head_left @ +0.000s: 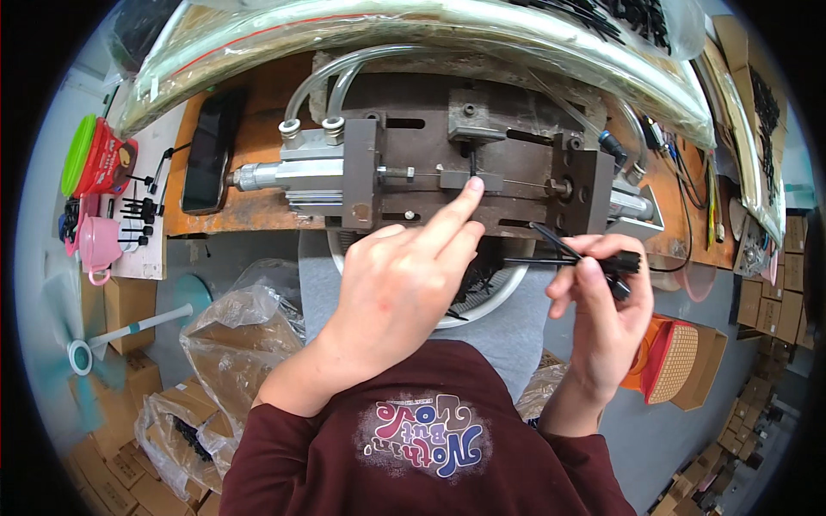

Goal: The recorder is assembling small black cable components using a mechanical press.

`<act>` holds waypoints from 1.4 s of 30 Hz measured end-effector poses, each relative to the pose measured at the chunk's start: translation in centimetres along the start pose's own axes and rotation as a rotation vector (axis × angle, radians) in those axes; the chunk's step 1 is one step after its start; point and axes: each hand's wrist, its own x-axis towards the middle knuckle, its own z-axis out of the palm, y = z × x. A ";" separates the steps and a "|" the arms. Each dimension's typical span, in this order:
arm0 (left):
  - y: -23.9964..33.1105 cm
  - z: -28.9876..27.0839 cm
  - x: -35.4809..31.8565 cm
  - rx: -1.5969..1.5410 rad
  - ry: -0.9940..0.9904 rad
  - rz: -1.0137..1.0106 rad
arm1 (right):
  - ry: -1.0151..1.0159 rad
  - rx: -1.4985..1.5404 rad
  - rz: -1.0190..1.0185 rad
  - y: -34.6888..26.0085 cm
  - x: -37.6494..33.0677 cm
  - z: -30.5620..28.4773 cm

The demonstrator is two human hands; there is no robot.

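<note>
A black phone (209, 155) lies along the desk's (191, 225) left edge; a pink cup (100, 247) sits near the white table's (155, 264) front edge, a red packet (110, 159) behind it.

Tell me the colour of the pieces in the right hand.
The pieces in the right hand are black, clearest in the head view.

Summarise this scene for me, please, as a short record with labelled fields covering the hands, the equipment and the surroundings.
Left hand: the left hand has its index fingertip at a thin black piece on a small grey block
Right hand: the right hand holds several black rod-like parts
Equipment: dark metal fixture with a silver cylinder at its left
Support: wooden bench
Beside fixture: dark phone, to the left
Below hands: white-rimmed basket holding dark pieces
Far left: pink cup
</note>
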 end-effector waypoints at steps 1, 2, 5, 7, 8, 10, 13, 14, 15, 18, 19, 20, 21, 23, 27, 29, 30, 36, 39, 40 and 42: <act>0.1 0.0 0.1 -0.056 0.047 -0.009 | -0.012 0.022 0.030 0.3 0.1 0.1; 0.3 0.0 0.1 -0.117 0.130 0.015 | -0.024 0.036 0.029 0.5 0.0 0.3; 2.1 -0.5 -1.1 -0.266 0.300 0.100 | -0.031 0.114 -0.009 1.2 -0.3 1.2; 2.9 -0.1 -1.6 -0.320 0.301 0.191 | -0.047 0.219 0.019 1.3 -0.7 2.3; 3.2 0.5 -1.2 -0.323 0.328 0.201 | -0.079 0.259 0.018 1.6 -0.9 2.7; 3.1 1.4 -0.7 -0.343 0.354 0.174 | -0.163 0.325 0.000 2.1 -1.1 3.3; 3.1 1.7 -0.3 -0.363 0.383 0.113 | -0.206 0.410 0.042 2.7 -1.4 3.8; 2.8 1.7 -0.3 -0.342 0.377 0.113 | -0.213 0.439 0.064 2.9 -1.5 3.8; 2.7 1.8 -0.3 -0.321 0.372 0.113 | -0.212 0.442 0.063 3.0 -1.6 3.8; 2.3 2.0 -0.5 -0.344 0.404 0.106 | -0.214 0.488 0.060 3.3 -1.7 4.1; 2.0 2.0 -0.6 -0.348 0.409 0.116 | -0.220 0.472 0.072 3.3 -1.7 4.1; 1.9 2.0 -0.6 -0.345 0.401 0.103 | -0.226 0.456 0.083 3.3 -1.7 4.0; 1.9 1.9 -0.6 -0.343 0.392 0.091 | -0.232 0.440 0.095 3.3 -1.7 4.0; 1.8 1.6 -0.5 -0.351 0.357 0.060 | -0.231 0.383 0.069 3.5 -1.6 4.0; 1.7 1.3 -0.6 -0.396 0.306 0.033 | -0.239 0.246 -0.006 3.6 -1.5 3.8; 1.8 1.2 -0.8 -0.441 0.315 0.015 | -0.216 0.189 -0.055 3.6 -1.4 3.6; 2.0 1.0 -0.9 -0.477 0.324 -0.007 | -0.196 0.169 -0.074 3.6 -1.2 3.5; 0.9 -0.2 -1.0 -0.374 0.234 -0.023 | -0.066 0.040 -0.202 3.6 -0.6 2.1; 0.1 -0.3 -1.1 -0.248 0.087 0.036 | -0.046 0.009 -0.237 3.5 -0.6 1.6; 0.0 0.1 -1.2 -0.228 0.053 0.041 | -0.050 -0.002 -0.239 3.5 -0.6 1.4; 0.1 0.5 -1.2 -0.122 0.044 0.053 | -0.069 0.040 -0.221 3.5 -0.8 1.4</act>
